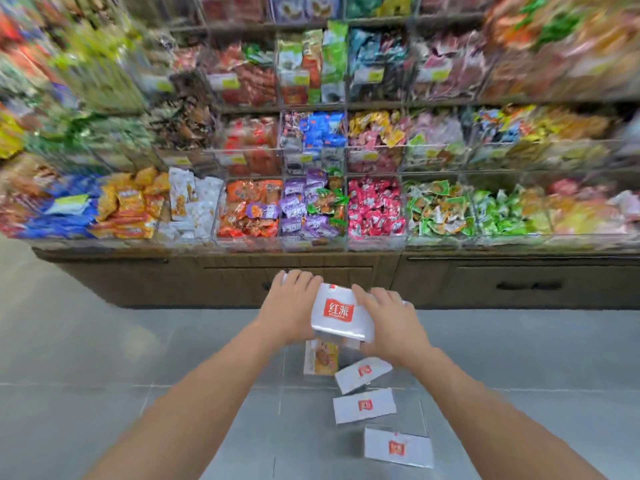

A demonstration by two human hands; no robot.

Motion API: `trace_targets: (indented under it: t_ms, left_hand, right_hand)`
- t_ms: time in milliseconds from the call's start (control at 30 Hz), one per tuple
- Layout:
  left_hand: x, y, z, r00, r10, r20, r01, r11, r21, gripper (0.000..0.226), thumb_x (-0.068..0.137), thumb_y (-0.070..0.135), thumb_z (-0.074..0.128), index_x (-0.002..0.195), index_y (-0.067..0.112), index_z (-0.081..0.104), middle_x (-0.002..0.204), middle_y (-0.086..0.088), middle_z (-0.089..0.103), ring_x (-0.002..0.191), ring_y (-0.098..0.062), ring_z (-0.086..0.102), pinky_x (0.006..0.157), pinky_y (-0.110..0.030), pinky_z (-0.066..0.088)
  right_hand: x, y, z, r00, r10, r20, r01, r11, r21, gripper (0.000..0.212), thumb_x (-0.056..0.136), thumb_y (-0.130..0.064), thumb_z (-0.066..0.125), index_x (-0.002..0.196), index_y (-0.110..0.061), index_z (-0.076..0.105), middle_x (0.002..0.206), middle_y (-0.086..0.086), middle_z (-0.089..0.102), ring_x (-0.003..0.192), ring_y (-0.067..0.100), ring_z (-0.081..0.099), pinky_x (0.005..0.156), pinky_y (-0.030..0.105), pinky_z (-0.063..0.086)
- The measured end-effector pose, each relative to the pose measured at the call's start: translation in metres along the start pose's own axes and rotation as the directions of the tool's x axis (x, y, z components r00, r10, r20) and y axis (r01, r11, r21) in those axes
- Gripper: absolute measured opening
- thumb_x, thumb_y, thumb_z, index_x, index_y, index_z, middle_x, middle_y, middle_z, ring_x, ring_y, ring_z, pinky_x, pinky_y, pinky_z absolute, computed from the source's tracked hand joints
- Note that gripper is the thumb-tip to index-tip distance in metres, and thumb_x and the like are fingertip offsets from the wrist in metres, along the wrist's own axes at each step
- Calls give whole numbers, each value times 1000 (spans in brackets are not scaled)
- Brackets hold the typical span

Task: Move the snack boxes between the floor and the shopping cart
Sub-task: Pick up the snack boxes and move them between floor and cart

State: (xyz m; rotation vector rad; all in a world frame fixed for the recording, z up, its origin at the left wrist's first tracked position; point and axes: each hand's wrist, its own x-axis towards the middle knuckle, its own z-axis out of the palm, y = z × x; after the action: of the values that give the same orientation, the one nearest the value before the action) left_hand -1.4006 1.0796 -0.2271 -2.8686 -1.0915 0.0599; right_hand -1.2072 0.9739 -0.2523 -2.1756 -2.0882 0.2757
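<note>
I hold a white snack box (341, 315) with a red logo out in front of me, above the floor. My left hand (291, 306) grips its left end and my right hand (391, 323) grips its right side, fingers curled over the top. Below it, more white boxes with red logos lie on the grey floor: one (362, 374) tilted, one (364, 406) flat, one (398, 447) nearest me. A box with a yellow picture face (321, 358) lies just under the held one. No shopping cart is in view.
A snack display (311, 150) with clear bins of wrapped snacks fills the upper view, much of it blurred. Its wooden base (519, 282) with drawers runs along the floor right behind the held box. Grey tiled floor (104, 375) spreads left and right.
</note>
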Motion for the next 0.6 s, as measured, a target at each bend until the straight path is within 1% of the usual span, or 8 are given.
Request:
trace_targets:
  t_ms: [100, 167, 267, 367, 433, 600]
  left_hand:
    - [24, 27, -60, 997, 73, -26, -73, 997, -18, 87, 71, 66, 61, 137, 19, 30, 134, -2, 41, 125, -24, 35, 106, -44, 27]
    - [42, 51, -91, 993, 118, -4, -118, 993, -23, 91, 70, 67, 63, 139, 19, 29, 136, -3, 40, 126, -25, 35, 105, -43, 28]
    - [71, 89, -125, 985, 171, 9, -169, 983, -76, 96, 68, 69, 65, 140, 18, 28, 137, -3, 39, 125, -25, 34, 105, -44, 30]
    - [103, 144, -155, 971, 238, -20, -239, 968, -80, 101, 65, 76, 63, 141, 19, 28, 136, -2, 40, 123, -25, 35, 104, -43, 30]
    - [125, 186, -172, 954, 296, -36, -298, 951, -78, 100, 64, 76, 63, 140, 20, 29, 135, -2, 41, 121, -24, 35, 102, -42, 31]
    - [184, 308, -202, 919, 391, -49, -394, 914, -97, 102, 62, 78, 63, 140, 21, 29, 134, -2, 43, 122, -23, 36, 104, -44, 32]
  right_hand:
    - [-19, 29, -61, 999, 32, -40, -34, 998, -49, 107, 60, -65, 69, 146, -34, 12, 129, 0, 39, 118, 25, 40, 87, 42, 42]
    - [-36, 53, -97, 997, 55, -52, -59, 996, -63, 105, 61, -62, 69, 146, -33, 13, 130, 2, 39, 120, 27, 39, 89, 41, 41]
    - [-61, 91, -140, 992, 92, -81, -98, 993, -66, 102, 64, -60, 67, 147, -31, 17, 132, 3, 40, 121, 27, 37, 92, 41, 39]
    - [-97, 141, -176, 978, 154, -141, -161, 986, -33, 98, 65, -57, 66, 147, -33, 20, 134, 1, 41, 123, 25, 36, 96, 41, 37]
    - [-121, 177, -196, 966, 200, -165, -206, 978, -20, 97, 65, -57, 66, 147, -32, 21, 135, 1, 41, 124, 24, 35, 98, 42, 37]
    - [-191, 284, -236, 938, 304, -168, -308, 951, -3, 95, 65, -59, 65, 146, -33, 22, 139, 0, 39, 125, 23, 35, 102, 44, 36]
